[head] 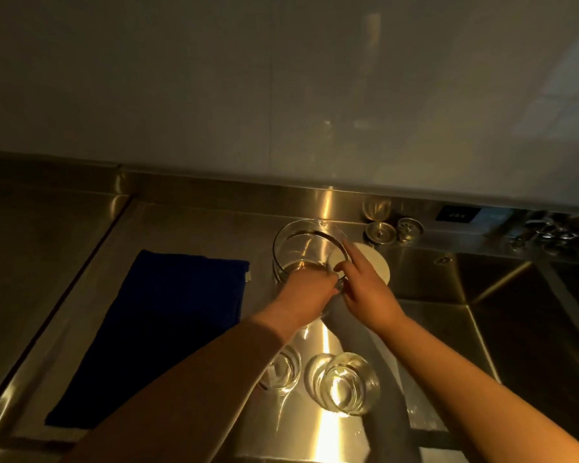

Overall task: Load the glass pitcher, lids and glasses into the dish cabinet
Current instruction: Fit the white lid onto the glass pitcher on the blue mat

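- The glass pitcher (310, 252) stands upright on the stainless steel counter (194, 228), directly under both hands, its round rim facing the camera.
- The left hand (306, 295) reaches in from the near side and curls its fingers around the pitcher's near wall; whether a handle sits under the fingers cannot be told.
- The right hand (365, 289) is just right of the left hand, touching it near the thumb. Its index finger is stretched forward along the pitcher's right rim, the other fingers loosely bent; it is not clear whether it grips anything.
- A round white lid (378, 267) lies flat on the counter just beyond and under the right hand's fingertips, close against the pitcher's right side.
- 2 drinking glasses sit nearer the person than the hands: 1 glass (345, 382) between the 2 forearms, another glass (283, 369) partly hidden by the left forearm.
- A dark blue towel (154, 332) lies flat well to the left of the left hand.
- 2 metal sink strainers (393, 230) rest beyond the right hand, by the back ledge.
- The sink basin (522, 305) opens to the right of the right hand.
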`<state>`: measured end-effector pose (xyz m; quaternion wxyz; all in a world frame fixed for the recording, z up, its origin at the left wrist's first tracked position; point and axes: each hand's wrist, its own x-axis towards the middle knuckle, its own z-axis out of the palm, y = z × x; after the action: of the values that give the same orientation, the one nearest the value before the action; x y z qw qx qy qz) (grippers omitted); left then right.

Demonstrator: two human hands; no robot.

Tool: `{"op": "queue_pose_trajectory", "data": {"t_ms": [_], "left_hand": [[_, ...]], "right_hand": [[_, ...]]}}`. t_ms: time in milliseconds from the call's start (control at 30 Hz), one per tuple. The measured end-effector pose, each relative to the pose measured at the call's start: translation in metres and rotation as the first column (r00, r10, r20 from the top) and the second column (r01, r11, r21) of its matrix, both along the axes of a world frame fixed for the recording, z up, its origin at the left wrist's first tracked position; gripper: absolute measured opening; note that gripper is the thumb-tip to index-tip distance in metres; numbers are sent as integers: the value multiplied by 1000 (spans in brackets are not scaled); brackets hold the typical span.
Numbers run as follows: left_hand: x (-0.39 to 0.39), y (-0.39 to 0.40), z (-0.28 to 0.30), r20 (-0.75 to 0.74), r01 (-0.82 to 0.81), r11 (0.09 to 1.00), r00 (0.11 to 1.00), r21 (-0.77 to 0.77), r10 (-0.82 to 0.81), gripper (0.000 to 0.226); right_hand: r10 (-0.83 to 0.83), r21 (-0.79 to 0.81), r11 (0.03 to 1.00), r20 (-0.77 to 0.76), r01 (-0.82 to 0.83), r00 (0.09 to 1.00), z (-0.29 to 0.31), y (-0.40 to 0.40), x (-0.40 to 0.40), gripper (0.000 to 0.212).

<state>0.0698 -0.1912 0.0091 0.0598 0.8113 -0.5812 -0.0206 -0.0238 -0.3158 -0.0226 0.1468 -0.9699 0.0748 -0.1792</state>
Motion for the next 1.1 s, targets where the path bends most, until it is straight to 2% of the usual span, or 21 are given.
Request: {"op": "queue_pose_trajectory", "data": {"t_ms": [167, 333, 433, 567, 633, 800, 967, 1100], "left_hand": [[4, 4, -5, 7, 72, 997, 997, -9, -72, 21], [16, 12, 4, -38, 120, 993, 992, 10, -120, 27], [31, 21, 12, -61, 138, 990, 989, 14, -137, 28], [46, 39, 20, -76, 145, 987, 986, -74, -150, 25], [55, 50, 20, -84, 148, 984, 984, -103, -157, 24], [74, 82, 14, -152, 85, 976, 982, -200, -117, 17], [83, 107, 8, -255, -28, 979, 967, -201, -24, 18], [89, 126, 8, -334, -71, 981, 943, -178, 7, 20]], "right_hand": [[-112, -59, 992, -10, 111, 994, 0, 12, 0, 21], [-173, -108, 980, -70, 165, 983, 12, 21, 6, 28], [-142, -116, 984, -33, 137, 989, 23, 33, 12, 26], [-160, -111, 980, 28, 163, 987, 39, 49, 27, 43], [-165, -101, 980, 50, 169, 985, 45, 59, 35, 41], [-187, -102, 978, -11, 185, 982, 59, 85, 61, 24], [-137, -188, 974, -48, 126, 989, 66, 108, 80, 30], [-92, -246, 966, -52, 76, 994, 69, 124, 91, 26]]}}
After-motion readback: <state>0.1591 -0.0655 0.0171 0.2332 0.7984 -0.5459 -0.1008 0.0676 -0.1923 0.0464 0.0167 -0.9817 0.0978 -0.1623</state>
